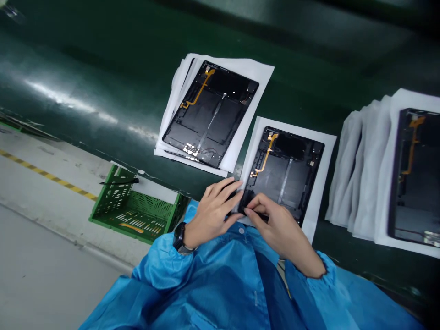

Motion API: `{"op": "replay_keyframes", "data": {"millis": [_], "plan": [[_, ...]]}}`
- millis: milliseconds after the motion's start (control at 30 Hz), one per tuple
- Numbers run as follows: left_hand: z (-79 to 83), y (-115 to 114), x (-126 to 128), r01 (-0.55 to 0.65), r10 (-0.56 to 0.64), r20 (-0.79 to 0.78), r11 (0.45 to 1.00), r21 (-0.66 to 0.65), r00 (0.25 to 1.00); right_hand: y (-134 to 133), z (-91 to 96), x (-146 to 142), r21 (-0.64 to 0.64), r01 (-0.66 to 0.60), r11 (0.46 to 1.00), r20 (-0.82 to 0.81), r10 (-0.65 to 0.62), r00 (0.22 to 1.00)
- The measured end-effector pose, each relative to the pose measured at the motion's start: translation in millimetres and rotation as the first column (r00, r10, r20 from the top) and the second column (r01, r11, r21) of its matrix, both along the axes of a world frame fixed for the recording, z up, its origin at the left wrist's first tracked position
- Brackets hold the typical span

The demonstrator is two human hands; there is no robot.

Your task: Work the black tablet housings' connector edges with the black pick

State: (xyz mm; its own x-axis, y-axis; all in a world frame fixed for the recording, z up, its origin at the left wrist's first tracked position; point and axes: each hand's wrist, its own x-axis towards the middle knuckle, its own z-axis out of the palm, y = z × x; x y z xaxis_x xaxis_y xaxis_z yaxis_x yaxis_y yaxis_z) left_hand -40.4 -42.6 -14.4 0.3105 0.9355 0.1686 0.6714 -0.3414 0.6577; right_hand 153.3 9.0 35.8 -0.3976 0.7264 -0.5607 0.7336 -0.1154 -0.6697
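Observation:
Before me a black tablet back housing [271,178] lies on a white foam sheet [316,201], an orange flex cable [266,156] along its left side. My left hand [218,206], a dark watch on its wrist, rests with fingers stretched over the housing's near left edge. Close beside it, my right hand [270,220] pinches at the near left corner with thumb and forefinger. Whatever sits between those fingertips is too small and covered to make out. The housing's near edge is partly hidden under the hands.
To the left, another tablet housing [213,114] lies on stacked foam sheets. At the right stands a fanned stack of foam sheets [364,169] with a housing [419,183] on top. A green plastic crate [137,211] stands beyond the green table's [113,82] near edge.

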Motion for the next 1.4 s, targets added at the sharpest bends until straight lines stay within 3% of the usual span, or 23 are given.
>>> {"op": "replay_keyframes", "data": {"millis": [700, 933, 1400], "plan": [[-4.5, -0.8, 1.0, -0.010, 0.009, 0.008, 0.999, 0.036, 1.000, 5.1, -3.1, -10.2, 0.044, -0.017, 0.999, 0.109, 0.012, 0.994], [-4.5, -0.5, 0.7, -0.014, 0.014, 0.011, 0.999, 0.045, 1.000, 7.1, -9.7, 2.2, 0.011, 0.018, 1.000, -0.082, -0.017, 0.996], [-4.2, -0.3, 0.9, -0.018, 0.018, 0.007, 0.998, 0.054, 1.000, 6.7, -9.2, -1.2, 0.059, -0.053, 0.997, -0.021, 0.054, 0.998]]}}
